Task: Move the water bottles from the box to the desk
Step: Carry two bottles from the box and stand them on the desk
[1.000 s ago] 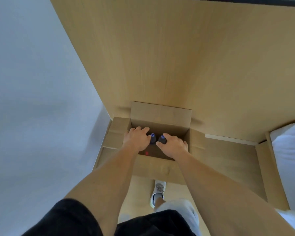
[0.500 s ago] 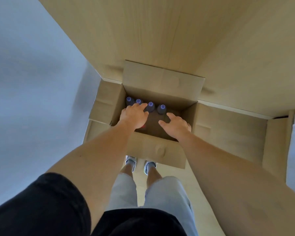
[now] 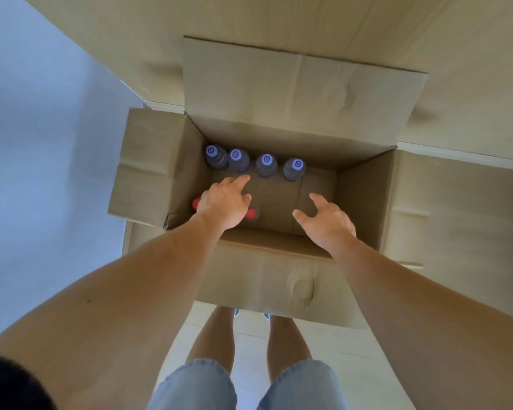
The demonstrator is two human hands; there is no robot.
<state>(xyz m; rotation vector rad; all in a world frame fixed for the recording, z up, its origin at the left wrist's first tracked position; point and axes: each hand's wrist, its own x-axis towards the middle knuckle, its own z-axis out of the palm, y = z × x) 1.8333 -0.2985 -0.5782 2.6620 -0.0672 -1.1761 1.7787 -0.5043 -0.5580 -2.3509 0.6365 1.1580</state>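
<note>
Four bottles stand upright in a row along the far wall of the box [image 3: 160, 161], upper centre of frame: first bottle [image 3: 215, 155] at the far-left corner, second [image 3: 237, 159] touching it, third [image 3: 266, 164], fourth [image 3: 293, 168] a little apart. All capped in pale purple, bodies dark and clear. Rest of the box floor is bare cardboard, apart from something red [image 3: 196, 203] low left, mostly hidden under the left wrist; can't tell what it is, possibly another cap or label.

Left hand [image 3: 224, 205] is inside the box, fingers extended toward the second bottle, index tip just short of it, holding nothing. Right hand [image 3: 326, 218] sits over the near-right part of the box, fingers spread and loosely curved, thumb out, also empty. Neither touches a bottle.

Desk: probably the pale wood surface [image 3: 471, 54] behind the box at top of frame, but that's a guess from the wide-angle view.

Handling judgement: the bottles look full and sealed, so moderately heavy for their size, thin plastic walls that give under a hard squeeze, smooth and maybe slick. Caps are rigid. Only the necks and shoulders are reachable from above, as bodies sit deep and close together. Best hold is probably round the neck just under the cap, one per hand, lift straight up to clear the walls. The fourth has the most free space around it for the right hand.
</note>
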